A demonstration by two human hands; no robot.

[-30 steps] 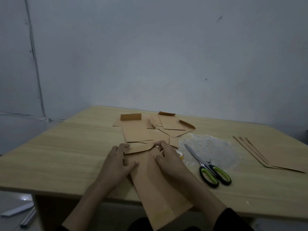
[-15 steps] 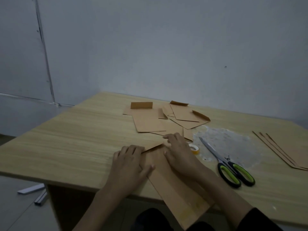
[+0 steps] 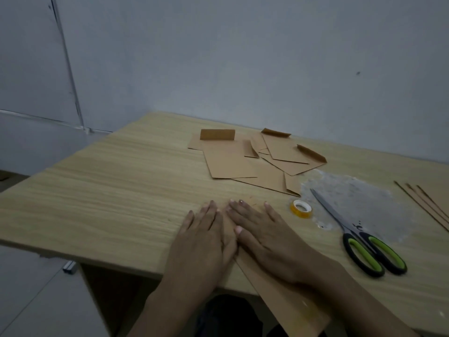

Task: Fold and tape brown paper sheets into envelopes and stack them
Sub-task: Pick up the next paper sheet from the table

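Observation:
A long folded brown paper sheet (image 3: 289,305) lies on the wooden table (image 3: 109,190) and hangs over its near edge. My left hand (image 3: 201,239) and my right hand (image 3: 264,234) lie flat side by side on its far end, fingers straight, pressing the fold down. Most of that end is hidden under my hands. Several folded brown envelopes (image 3: 245,159) lie loosely overlapped farther back. A small roll of clear tape (image 3: 301,208) sits just right of my right hand.
Scissors with green and black handles (image 3: 362,239) lie to the right on a clear plastic sheet (image 3: 359,198). Flat brown sheets (image 3: 430,200) are stacked at the right edge. A grey wall stands behind the table.
Both hands went from pinching and folding the raised flap to lying flat on the paper. The flap is now pressed down. The camera has tilted down and moved closer.

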